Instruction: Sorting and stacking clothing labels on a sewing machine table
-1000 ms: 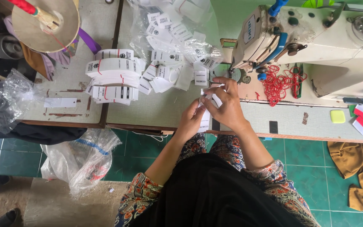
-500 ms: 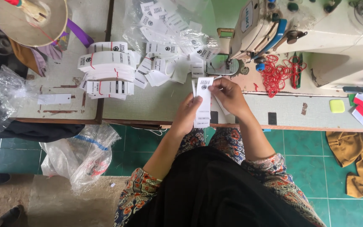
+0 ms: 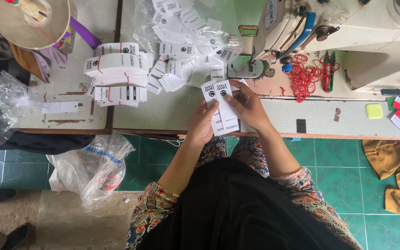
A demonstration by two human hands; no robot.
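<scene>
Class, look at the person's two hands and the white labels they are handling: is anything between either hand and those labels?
Nothing visible. The left hand and the right hand both grip the small stack of white labels directly, above the table edge. The loose pile of labels lies further back, apart from them.

The sewing machine (image 3: 348, 32) and straw hat (image 3: 28, 21) are cut off at the top edge.

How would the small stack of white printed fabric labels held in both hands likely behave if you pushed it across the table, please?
The white printed fabric labels look thin and flat, so probably light and floppy. Fanned between the left hand and right hand, they would likely slide apart, like the loose white labels scattered beside the banded label bundles.
</scene>
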